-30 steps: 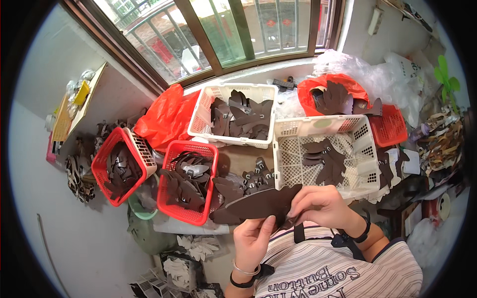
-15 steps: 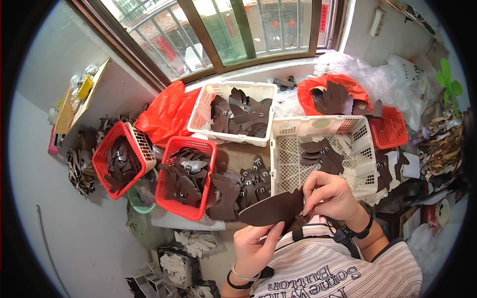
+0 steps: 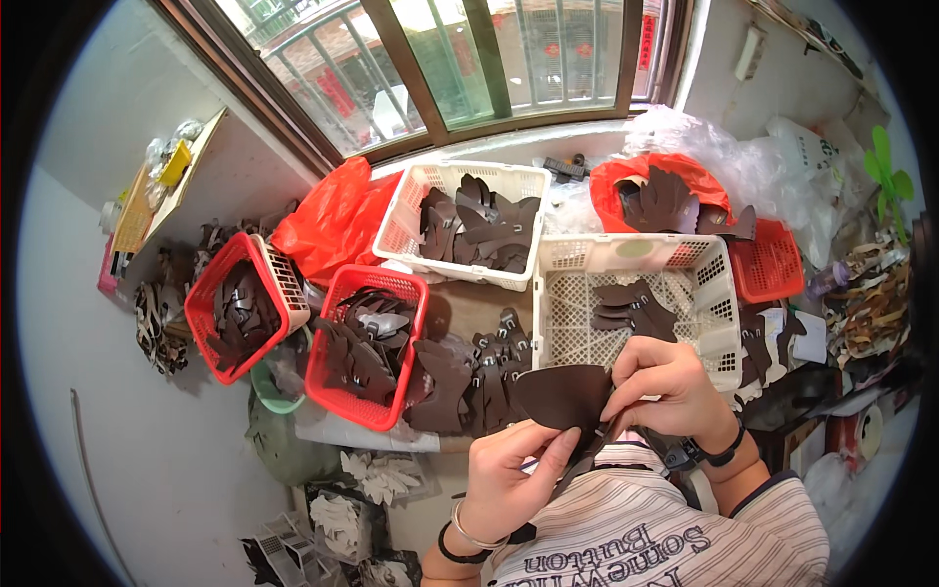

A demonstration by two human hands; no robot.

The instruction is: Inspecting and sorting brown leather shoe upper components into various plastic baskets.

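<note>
I hold a dark brown, leaf-shaped leather piece (image 3: 560, 394) in front of my chest. My left hand (image 3: 511, 476) pinches its lower edge from below. My right hand (image 3: 665, 386) grips its right end with fingers curled over it. Just beyond my hands a pile of dark brown cut leather pieces (image 3: 468, 377) lies on the table. Behind my right hand stands a white plastic basket (image 3: 714, 293) holding a few more dark pieces.
Two red baskets (image 3: 328, 377) (image 3: 201, 303) full of dark pieces stand at the left. Another white basket (image 3: 411, 210) sits near the window. Red bags (image 3: 328, 220) and a small red basket (image 3: 773, 264) lie at the back and right.
The leather piece has turned from a long flat shape to a shorter one, drawn closer to my chest. My hands have come nearer together on it.
</note>
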